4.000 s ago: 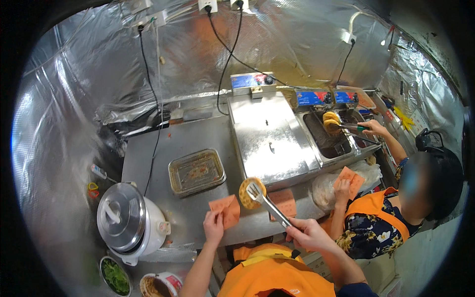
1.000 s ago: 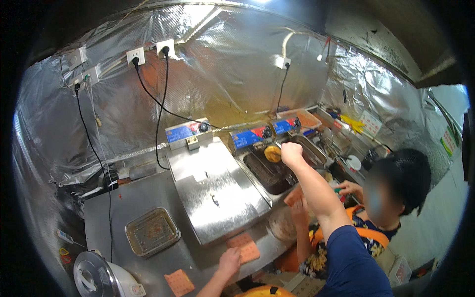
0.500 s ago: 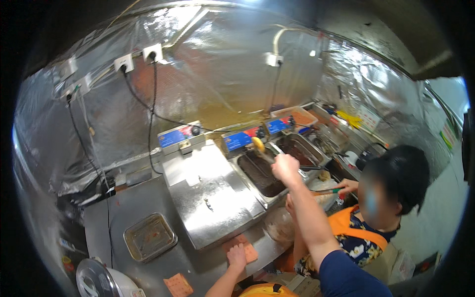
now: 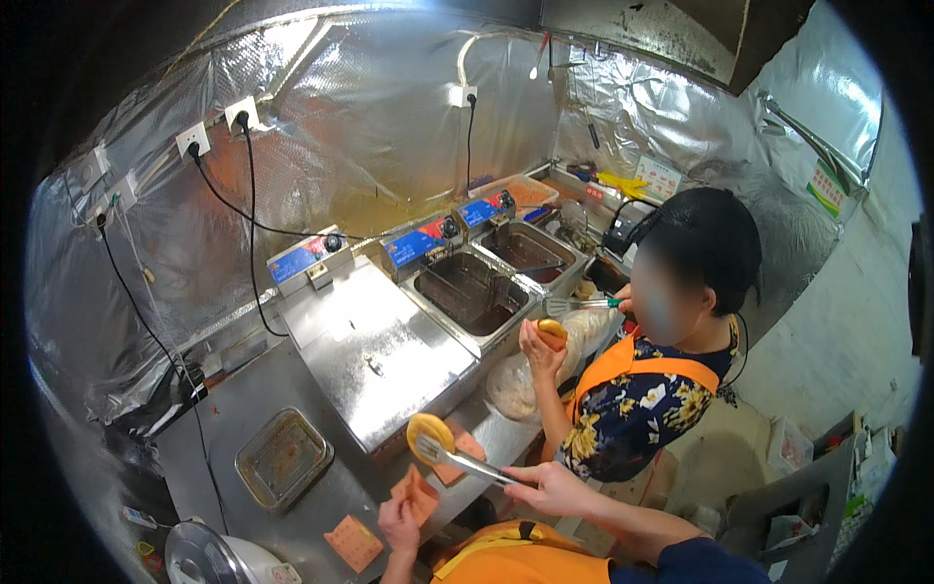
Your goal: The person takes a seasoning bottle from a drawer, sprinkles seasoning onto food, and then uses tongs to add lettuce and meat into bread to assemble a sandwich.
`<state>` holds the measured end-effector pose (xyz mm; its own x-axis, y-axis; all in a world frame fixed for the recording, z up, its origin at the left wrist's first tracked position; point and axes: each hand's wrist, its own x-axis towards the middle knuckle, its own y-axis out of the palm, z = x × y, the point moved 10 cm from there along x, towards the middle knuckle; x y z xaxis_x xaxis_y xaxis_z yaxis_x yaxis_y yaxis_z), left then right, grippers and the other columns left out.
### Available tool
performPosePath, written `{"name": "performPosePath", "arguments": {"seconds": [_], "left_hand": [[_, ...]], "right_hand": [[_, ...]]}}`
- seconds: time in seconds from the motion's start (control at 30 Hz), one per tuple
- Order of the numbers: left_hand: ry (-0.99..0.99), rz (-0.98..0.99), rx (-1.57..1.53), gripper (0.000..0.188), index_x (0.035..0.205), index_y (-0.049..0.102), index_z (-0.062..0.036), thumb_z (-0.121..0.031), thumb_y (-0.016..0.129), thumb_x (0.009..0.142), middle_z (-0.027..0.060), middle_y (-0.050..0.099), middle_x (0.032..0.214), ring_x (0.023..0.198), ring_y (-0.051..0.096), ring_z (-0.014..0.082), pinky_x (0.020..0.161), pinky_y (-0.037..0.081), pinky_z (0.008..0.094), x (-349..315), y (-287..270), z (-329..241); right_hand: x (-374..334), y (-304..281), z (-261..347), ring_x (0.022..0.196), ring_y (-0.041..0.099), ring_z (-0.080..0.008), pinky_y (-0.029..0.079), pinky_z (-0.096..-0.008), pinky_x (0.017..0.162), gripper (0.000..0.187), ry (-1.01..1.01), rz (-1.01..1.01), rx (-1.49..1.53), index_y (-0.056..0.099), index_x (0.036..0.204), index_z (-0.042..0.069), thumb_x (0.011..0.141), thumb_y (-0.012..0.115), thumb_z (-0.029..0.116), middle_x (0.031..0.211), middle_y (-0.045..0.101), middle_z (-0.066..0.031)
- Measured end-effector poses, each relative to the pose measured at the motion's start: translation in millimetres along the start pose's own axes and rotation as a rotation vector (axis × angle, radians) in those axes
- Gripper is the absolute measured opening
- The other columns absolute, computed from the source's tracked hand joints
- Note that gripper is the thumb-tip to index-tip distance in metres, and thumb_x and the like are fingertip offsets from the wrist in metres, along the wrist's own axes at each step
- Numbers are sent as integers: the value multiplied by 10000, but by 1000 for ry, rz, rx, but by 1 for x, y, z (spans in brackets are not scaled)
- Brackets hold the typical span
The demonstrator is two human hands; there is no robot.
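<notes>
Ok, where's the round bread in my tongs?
In the head view, below centre and slightly left, the round bread is held by the tongs in your right hand, near the orange paper in your left hand.

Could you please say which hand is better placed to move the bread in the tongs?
Probably the right hand: it holds the tongs, with the round bread at their tips, while the left hand holds orange paper.

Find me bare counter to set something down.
Bare steel counter shows between the silver-rimmed rectangular tray and the wide silver metal cover; another patch lies beyond the tray, right of the black cord. The near edge is crowded: salmon paper sleeves, one in the left hand, and silver tongs in the right hand gripping a round golden bun.
</notes>
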<state>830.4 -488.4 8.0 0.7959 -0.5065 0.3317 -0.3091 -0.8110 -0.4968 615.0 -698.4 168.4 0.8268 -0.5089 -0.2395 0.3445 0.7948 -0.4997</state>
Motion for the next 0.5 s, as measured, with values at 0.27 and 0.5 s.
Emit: {"name": "performPosePath", "arguments": {"seconds": [0.27, 0.5], "left_hand": [[219, -214, 11, 203, 999, 690, -20, 107, 651, 846, 144, 677, 937, 871, 634, 345, 772, 513, 422, 5, -88, -42], [191, -208, -36, 227, 1000, 711, -40, 101, 689, 824, 122, 744, 1038, 960, 674, 313, 860, 544, 383, 13, -108, -34]], "right_hand": [[-6, 76, -2, 693, 716, -254, 548, -370, 678, 465, -26, 207, -80, 667, 1338, 53, 969, 681, 337, 814, 731, -191], [-19, 74, 19, 629, 573, -51, 479, -264, 569, 404, 96, 430, 63, 679, 1363, 68, 998, 679, 243, 787, 731, -27]]}}
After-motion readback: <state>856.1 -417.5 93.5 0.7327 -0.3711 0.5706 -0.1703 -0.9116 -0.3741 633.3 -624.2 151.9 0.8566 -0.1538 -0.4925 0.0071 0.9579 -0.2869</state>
